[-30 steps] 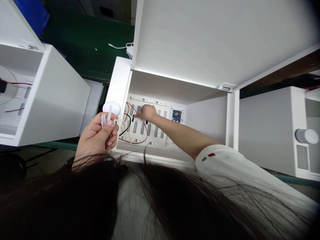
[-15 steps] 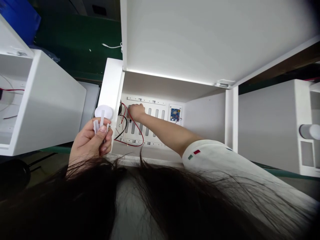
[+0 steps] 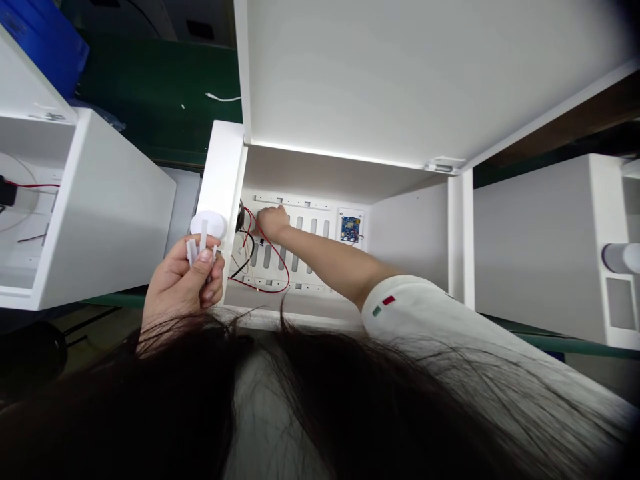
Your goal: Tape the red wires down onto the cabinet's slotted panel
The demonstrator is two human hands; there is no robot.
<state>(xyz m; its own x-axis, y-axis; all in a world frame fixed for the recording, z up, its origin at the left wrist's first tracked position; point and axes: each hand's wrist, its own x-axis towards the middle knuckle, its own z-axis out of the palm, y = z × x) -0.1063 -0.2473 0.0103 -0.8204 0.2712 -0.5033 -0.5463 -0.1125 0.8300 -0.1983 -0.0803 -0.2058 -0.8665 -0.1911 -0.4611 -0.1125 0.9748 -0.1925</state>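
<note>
My left hand (image 3: 175, 283) is closed round several thin white plastic strips (image 3: 204, 235), pinched between thumb and fingers. It is beside the white round knob (image 3: 214, 222) on the outer end of an open white box (image 3: 216, 160). Inside that box, my right hand (image 3: 273, 222) rests with curled fingers at the left end of a slotted white panel (image 3: 320, 263). The fingertips point away from me, so whatever they grip is hidden. A red wire (image 3: 287, 263) and a black wire (image 3: 250, 261) loop close to that hand. Farther right sits a blue circuit board (image 3: 351, 229).
The box's large lid (image 3: 425, 73) stands raised at the back. Another white box (image 3: 105, 213) with wires is at left, and a third box (image 3: 540, 247) at right. A blue bin (image 3: 47, 47) and a white cable (image 3: 223, 99) are on the green surface (image 3: 150, 87).
The view has shifted slightly, so the neighbouring boxes appear a little displaced. Both hands keep nearly the same place and grip.
</note>
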